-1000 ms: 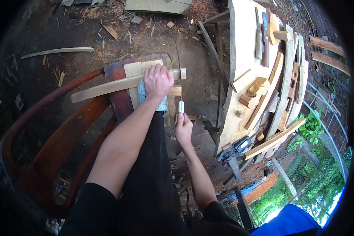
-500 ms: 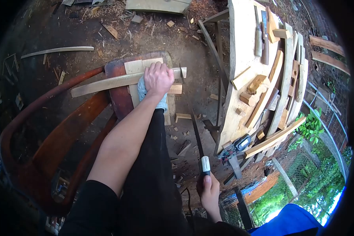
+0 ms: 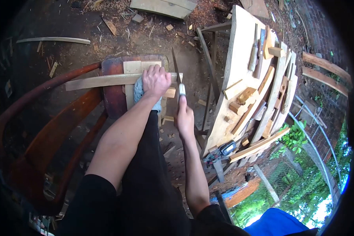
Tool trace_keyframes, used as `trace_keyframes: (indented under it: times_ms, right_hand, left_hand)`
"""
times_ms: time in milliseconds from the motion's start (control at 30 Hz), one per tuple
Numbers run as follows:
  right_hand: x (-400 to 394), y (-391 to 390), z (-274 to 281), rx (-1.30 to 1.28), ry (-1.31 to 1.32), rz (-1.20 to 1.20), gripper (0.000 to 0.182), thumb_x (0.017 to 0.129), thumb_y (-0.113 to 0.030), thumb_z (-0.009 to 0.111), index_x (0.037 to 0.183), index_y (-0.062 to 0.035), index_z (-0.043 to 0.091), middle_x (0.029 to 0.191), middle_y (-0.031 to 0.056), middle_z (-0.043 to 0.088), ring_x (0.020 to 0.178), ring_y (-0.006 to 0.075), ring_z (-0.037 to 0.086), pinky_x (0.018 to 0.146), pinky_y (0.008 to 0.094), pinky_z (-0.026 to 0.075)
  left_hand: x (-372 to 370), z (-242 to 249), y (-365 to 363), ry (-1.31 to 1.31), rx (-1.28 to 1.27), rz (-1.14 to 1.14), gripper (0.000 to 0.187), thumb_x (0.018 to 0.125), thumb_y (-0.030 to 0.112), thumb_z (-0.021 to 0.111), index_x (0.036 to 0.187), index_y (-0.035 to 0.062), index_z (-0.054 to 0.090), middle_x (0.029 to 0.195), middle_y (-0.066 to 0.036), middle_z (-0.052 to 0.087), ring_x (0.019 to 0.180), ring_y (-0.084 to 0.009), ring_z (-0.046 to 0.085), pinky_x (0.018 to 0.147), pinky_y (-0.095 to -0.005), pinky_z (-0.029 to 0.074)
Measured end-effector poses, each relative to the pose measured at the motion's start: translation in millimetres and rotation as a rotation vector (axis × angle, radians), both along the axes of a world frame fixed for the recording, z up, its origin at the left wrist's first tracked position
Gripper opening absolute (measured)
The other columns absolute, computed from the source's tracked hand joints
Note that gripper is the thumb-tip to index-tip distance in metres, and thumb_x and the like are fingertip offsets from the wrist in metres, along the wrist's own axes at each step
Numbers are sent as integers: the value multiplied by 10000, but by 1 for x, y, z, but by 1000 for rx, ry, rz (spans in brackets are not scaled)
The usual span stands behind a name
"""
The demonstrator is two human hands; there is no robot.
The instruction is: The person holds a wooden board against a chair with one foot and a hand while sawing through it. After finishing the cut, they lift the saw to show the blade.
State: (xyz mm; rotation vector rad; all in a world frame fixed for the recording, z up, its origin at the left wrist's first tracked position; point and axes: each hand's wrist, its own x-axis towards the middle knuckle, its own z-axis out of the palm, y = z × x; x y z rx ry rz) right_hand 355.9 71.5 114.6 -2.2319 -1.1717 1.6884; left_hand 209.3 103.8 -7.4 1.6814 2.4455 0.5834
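A long, slightly curved wooden strip (image 3: 100, 82) lies across the seat of a dark red-brown wooden chair (image 3: 113, 103). My left hand (image 3: 156, 80) is closed over the strip near its right end. Under that hand, a foot in a light blue covering (image 3: 138, 93) rests on the seat, below a black trouser leg. My right hand (image 3: 184, 118) grips the pale handle of a handsaw (image 3: 175, 63). Its narrow blade points away from me, crossing the strip's right end just beyond my left hand. Small wood blocks (image 3: 169, 92) lie under the strip.
To the right stands a wooden bench (image 3: 229, 70) with chisels (image 3: 259, 59), wood blocks (image 3: 246, 96), long strips (image 3: 269, 102) and a black lamp-like device (image 3: 227, 148). Offcuts and shavings litter the dirt floor. A thick board (image 3: 163, 8) lies at the top.
My right hand has moved forward and slightly left, pushing the saw so its handle is now close to the strip. The left hand keeps its grip. The view has shifted slightly.
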Motion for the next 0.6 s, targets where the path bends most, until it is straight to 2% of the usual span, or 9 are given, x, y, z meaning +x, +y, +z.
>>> trace_keyframes:
  times_ms: [67,100,133,200,300,367,400,467,600]
  right_hand:
    - [13,-21,62,-26,65,1,673,1110,-624,374,693,-104,470,546,-24,421,431,93,395,421,288,284]
    - [27,-35,103,-114,93,-15,587,1138,-503,423,752,-67,498,590,-28,434,504,98,434,483,323,354]
    - [50,-58,127,-91,100,14,572,1145,-492,401,756,-81,483,592,-33,421,487,89,408,469,305,340]
    - [62,-69,197,-244,140,-129,566,1147,-505,375,766,-97,470,606,-24,434,483,90,402,462,291,331]
    - [65,-60,217,-280,38,-83,607,1118,-610,336,785,-124,481,540,-11,404,427,91,383,419,259,260]
    - [57,-45,191,-269,36,-48,631,1108,-636,326,777,-125,493,531,-15,408,415,99,385,409,267,275]
    - [64,-46,149,-141,-51,26,650,1102,-652,326,766,-125,503,522,-19,409,402,106,387,403,275,289]
    - [33,4,94,-188,69,89,681,1094,-672,323,735,-115,481,519,-20,406,396,118,399,401,286,301]
    - [-27,51,-13,-219,65,-43,716,1028,-758,409,728,-111,473,568,-13,413,426,130,408,423,316,343]
  left_hand:
    - [-4,-1,1,-20,-53,27,213,838,259,649,744,75,699,823,-87,673,870,-268,651,794,-447,483]
    - [-4,0,0,-30,-55,10,228,848,272,645,755,72,705,833,-90,678,885,-268,652,807,-448,484]
    - [-4,2,2,-34,-49,-8,244,858,284,641,767,70,712,842,-92,682,899,-267,653,819,-450,484]
    - [-4,-1,2,-38,-61,13,252,871,284,633,772,68,717,855,-97,685,906,-262,653,822,-449,487]
    - [-3,0,-1,-40,34,11,171,824,211,654,706,87,660,795,-69,644,842,-258,639,749,-434,480]
    - [-5,-1,0,-31,51,7,171,829,210,650,710,88,658,787,-65,638,843,-256,636,752,-429,476]
    - [-6,-2,-2,-30,39,13,171,829,210,650,710,88,658,787,-65,638,843,-256,636,752,-429,476]
    - [-4,-1,0,-75,23,8,174,826,219,657,711,89,665,791,-65,638,853,-254,636,760,-423,478]
    - [-3,6,2,-62,-38,41,189,830,245,660,750,79,702,837,-66,670,874,-259,642,783,-433,482]
